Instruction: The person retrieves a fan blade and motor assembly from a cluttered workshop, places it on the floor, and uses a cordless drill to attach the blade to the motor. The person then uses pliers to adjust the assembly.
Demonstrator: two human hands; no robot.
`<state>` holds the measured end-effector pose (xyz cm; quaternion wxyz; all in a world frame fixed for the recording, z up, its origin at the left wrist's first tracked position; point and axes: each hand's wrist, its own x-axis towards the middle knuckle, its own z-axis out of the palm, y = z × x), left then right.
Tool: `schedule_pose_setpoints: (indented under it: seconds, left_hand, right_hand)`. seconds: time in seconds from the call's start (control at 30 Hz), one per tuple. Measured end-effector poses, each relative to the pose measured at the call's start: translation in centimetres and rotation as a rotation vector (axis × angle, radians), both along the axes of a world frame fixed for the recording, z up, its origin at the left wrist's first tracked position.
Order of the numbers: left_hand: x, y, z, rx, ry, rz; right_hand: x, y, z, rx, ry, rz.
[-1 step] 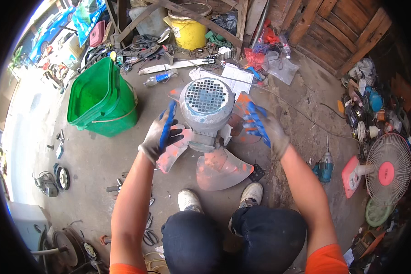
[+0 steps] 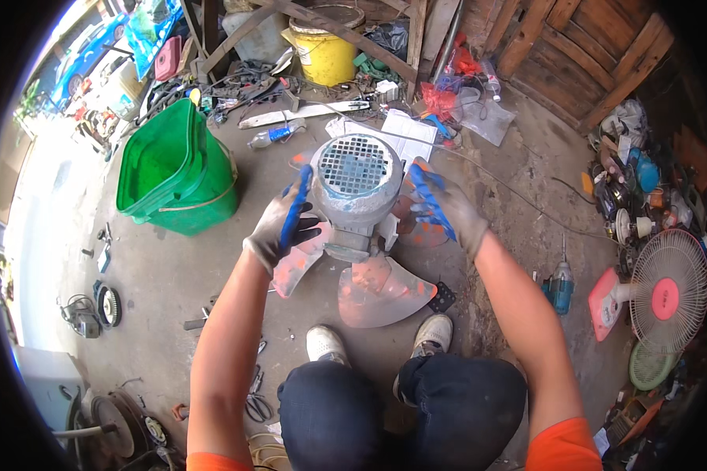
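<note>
A grey electric motor (image 2: pixel 355 206) stands upright on the floor before my feet, its round vented cover (image 2: pixel 356 165) facing up. Wide fan blades with worn orange paint spread out beneath it; the nearest blade (image 2: pixel 385 294) points toward my shoes. I wear grey gloves with blue palms and fingers. My left hand (image 2: pixel 284 216) is at the motor's left side, fingers stretched and palm turned inward. On the opposite side, my right hand (image 2: pixel 450 206) faces it, also with fingers extended. Both hang just beside the housing; whether fingertips touch it I cannot tell.
A green bucket (image 2: pixel 177 169) stands at the left. To the right lie a teal power drill (image 2: pixel 559 289) and a pink desk fan (image 2: pixel 656 294). Scissors (image 2: pixel 258 399) rest beside my left leg. Behind the motor are a plastic bottle (image 2: pixel 276 134), white paper (image 2: pixel 408 135) and a yellow bucket (image 2: pixel 326 55).
Both hands have moved inward, closer to the motor's sides. The motor and its blades have stayed in place.
</note>
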<state>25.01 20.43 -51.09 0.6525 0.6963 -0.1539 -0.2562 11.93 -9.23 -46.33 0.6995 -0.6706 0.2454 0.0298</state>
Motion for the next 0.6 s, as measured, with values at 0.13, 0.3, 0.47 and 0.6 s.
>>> schedule_pose_setpoints:
  seconds: [0.13, 0.3, 0.47, 0.6]
  left_hand:
    - [-1.5, -7.3, 5.7, 0.026, 0.536, 0.092]
    - [0.2, -4.1, 3.6, 0.123, 0.003, -0.173]
    - [0.1, -4.5, 2.9, 0.196, -0.076, -0.135]
    - [-0.8, -6.1, 4.1, 0.167, 0.029, 0.024]
  right_hand:
    - [4.7, -4.7, -4.9, -0.58, -0.13, 0.384]
    - [5.7, -0.8, -2.7, 0.187, 0.086, 0.059]
    - [4.7, 0.7, -1.6, 0.112, 0.056, -0.012]
    - [4.2, 0.7, -1.6, 0.115, 0.039, -0.005]
